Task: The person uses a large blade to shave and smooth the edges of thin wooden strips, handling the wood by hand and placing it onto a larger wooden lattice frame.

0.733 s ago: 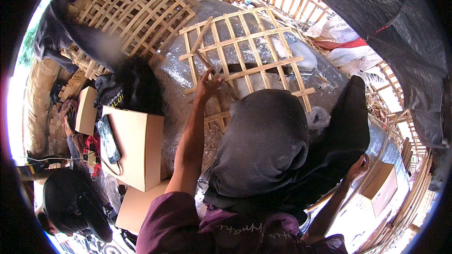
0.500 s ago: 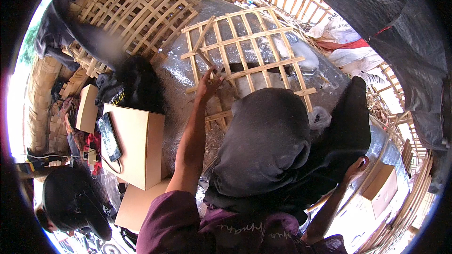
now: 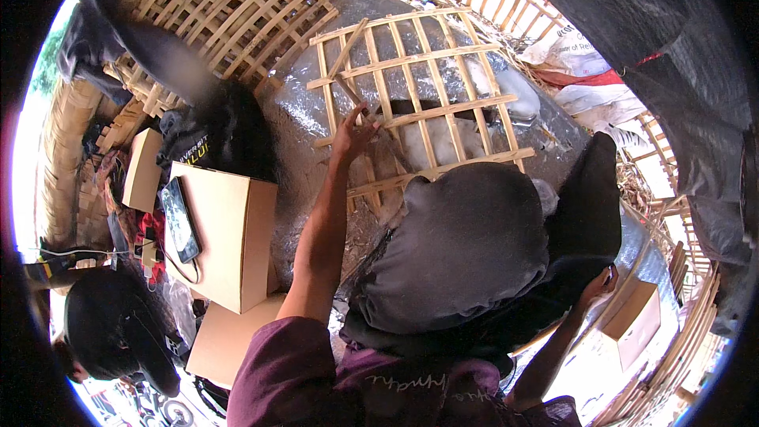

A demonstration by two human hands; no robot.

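My left hand (image 3: pixel 353 133) at frame centre, fingers spread loose, touching bamboo lattice (image 3: pixel 419 103) draped over grey plastic-wrapped mound (image 3: pixel 304 122), gripping nothing. My right hand (image 3: pixel 601 281) lower right, pinching edge of black cloth (image 3: pixel 474 253).

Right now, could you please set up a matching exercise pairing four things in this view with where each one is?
Things:
1. left hand
2. right hand
3. phone
4. bamboo lattice

Places:
A. lying on top of a cardboard box
B. laid over the silvery wrapped bundle
C. on the lattice's slats, at its near left side
D. low on the right, at the edge of the dark cloth

Pairs: 1-C, 2-D, 3-A, 4-B
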